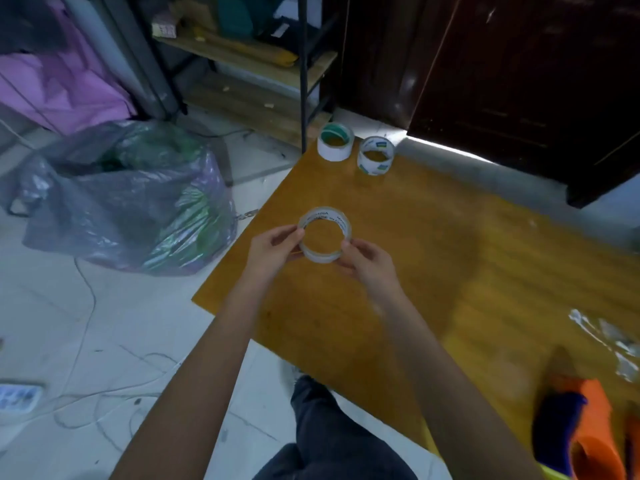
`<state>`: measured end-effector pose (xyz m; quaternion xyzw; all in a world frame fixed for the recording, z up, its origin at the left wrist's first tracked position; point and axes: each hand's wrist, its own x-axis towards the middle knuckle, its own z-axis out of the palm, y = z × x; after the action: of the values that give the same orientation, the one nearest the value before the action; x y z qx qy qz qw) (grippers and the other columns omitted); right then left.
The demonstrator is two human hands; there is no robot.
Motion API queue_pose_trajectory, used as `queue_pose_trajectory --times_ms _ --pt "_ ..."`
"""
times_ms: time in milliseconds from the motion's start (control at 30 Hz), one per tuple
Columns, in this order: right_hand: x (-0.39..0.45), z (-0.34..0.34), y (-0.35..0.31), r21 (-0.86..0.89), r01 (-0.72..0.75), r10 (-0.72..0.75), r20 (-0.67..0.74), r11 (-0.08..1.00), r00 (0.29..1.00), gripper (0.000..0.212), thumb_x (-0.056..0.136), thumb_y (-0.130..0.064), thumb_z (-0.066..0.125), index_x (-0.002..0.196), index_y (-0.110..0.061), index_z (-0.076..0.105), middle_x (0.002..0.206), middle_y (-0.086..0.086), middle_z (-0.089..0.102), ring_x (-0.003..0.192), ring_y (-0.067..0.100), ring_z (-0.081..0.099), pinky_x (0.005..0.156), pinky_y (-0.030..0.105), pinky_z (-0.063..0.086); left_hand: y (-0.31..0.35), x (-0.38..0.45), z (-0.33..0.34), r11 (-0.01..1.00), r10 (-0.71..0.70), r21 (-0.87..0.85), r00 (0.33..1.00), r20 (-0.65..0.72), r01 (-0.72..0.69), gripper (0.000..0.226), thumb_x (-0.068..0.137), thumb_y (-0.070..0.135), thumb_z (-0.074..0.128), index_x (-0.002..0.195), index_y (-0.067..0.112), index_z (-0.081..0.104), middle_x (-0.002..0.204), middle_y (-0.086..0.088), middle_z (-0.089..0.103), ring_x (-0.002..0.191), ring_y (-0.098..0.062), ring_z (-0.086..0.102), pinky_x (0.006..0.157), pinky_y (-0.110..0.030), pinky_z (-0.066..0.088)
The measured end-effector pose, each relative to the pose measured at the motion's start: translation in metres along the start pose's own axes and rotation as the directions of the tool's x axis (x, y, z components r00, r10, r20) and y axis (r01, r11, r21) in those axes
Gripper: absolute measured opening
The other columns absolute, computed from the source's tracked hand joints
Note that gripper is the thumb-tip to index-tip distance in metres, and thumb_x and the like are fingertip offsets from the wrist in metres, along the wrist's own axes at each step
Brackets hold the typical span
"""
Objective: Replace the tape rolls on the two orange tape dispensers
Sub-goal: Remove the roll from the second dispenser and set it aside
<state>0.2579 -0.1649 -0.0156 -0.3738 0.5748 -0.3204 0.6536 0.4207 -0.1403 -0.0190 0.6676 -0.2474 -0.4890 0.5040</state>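
Observation:
A clear tape roll [325, 254] with printed lettering on its core is held over the wooden table [433, 237]. My left hand [273, 249] pinches its left rim and my right hand [367, 263] pinches its right rim. Two more tape rolls stand at the table's far corner: a white one with a green core [335, 142] and a white one with blue labels [376, 156]. An orange tape dispenser [592, 431] with a dark blue part lies at the lower right, blurred and partly cut off by the frame edge.
Crumpled clear tape [609, 341] lies on the table at the right. A filled grey plastic bag [131, 199] sits on the tiled floor to the left. A metal shelf rack [263, 64] and a dark wooden cabinet [502, 71] stand behind. Loose cables [86, 393] run across the floor.

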Motion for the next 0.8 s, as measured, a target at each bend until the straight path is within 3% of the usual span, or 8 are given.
queue_pose_trajectory --times_ms 167,233,367,500,600,700,800 --pt "0.049 0.012 -0.017 0.045 -0.021 0.024 -0.083 0.999 0.996 0.039 0.089 -0.018 0.063 0.123 0.001 0.055 0.108 0.014 0.066 0.098 0.030 0.067 0.088 0.040 0.056 0.016 0.060 0.014 0.999 -0.026 0.037 0.999 0.041 0.025 0.034 0.087 0.015 0.063 0.118 0.001 0.060 0.108 -0.012 0.065 0.088 -0.017 0.065 0.077 -0.029 0.058" --pt "0.065 0.016 -0.020 0.034 -0.041 0.045 -0.137 0.999 0.990 0.037 0.089 -0.018 0.062 0.120 0.002 0.056 0.108 0.016 0.066 0.093 0.028 0.068 0.082 0.036 0.058 0.017 0.076 0.022 0.997 -0.045 0.072 0.998 0.046 0.042 0.034 0.089 0.016 0.062 0.120 0.003 0.060 0.109 -0.011 0.064 0.093 -0.020 0.064 0.079 -0.028 0.057" --pt "0.099 0.019 -0.024 0.052 -0.065 0.075 -0.228 0.997 0.971 0.037 0.090 -0.017 0.061 0.118 0.008 0.057 0.101 0.018 0.065 0.078 0.020 0.066 0.056 0.017 0.058 0.018 0.112 0.043 0.983 -0.089 0.167 0.995 0.045 0.080 0.035 0.091 0.021 0.059 0.123 0.006 0.058 0.109 -0.007 0.063 0.099 -0.020 0.061 0.083 -0.030 0.052" --pt "0.128 0.017 -0.025 -0.067 -0.068 0.044 -0.312 0.995 0.949 0.033 0.092 -0.018 0.058 0.113 0.007 0.061 0.095 0.023 0.066 0.081 0.022 0.063 0.069 0.033 0.059 0.018 0.146 0.059 0.965 -0.112 0.249 0.990 0.090 0.086 0.035 0.092 0.023 0.056 0.124 0.009 0.057 0.110 -0.006 0.062 0.099 -0.017 0.058 0.071 -0.022 0.051" --pt "0.147 0.021 -0.026 -0.103 -0.092 0.048 -0.371 0.990 0.927 0.034 0.093 -0.020 0.057 0.115 0.005 0.062 0.087 0.014 0.065 0.081 0.029 0.066 0.081 0.047 0.057 0.016 0.166 0.071 0.955 -0.126 0.281 0.986 0.107 0.091 0.036 0.093 0.023 0.056 0.125 0.006 0.056 0.114 -0.009 0.062 0.101 -0.020 0.059 0.078 -0.028 0.051" --pt "0.161 0.025 -0.030 -0.153 -0.117 0.038 -0.441 0.981 0.897 0.032 0.094 -0.022 0.054 0.112 0.003 0.065 0.089 0.019 0.070 0.087 0.035 0.069 0.080 0.049 0.057 0.012 0.184 0.079 0.938 -0.092 0.343 0.987 0.133 0.041 0.037 0.093 0.026 0.055 0.124 0.006 0.058 0.120 -0.011 0.063 0.107 -0.024 0.060 0.093 -0.038 0.051" --pt "0.171 0.028 -0.033 -0.181 -0.174 0.060 -0.505 0.968 0.861 0.035 0.095 -0.026 0.052 0.117 -0.001 0.063 0.094 0.018 0.072 0.084 0.032 0.070 0.079 0.046 0.058 0.012 0.198 0.083 0.917 -0.061 0.398 0.981 0.184 -0.018 0.036 0.093 0.027 0.054 0.123 0.006 0.059 0.121 -0.011 0.063 0.109 -0.025 0.060 0.096 -0.043 0.050"
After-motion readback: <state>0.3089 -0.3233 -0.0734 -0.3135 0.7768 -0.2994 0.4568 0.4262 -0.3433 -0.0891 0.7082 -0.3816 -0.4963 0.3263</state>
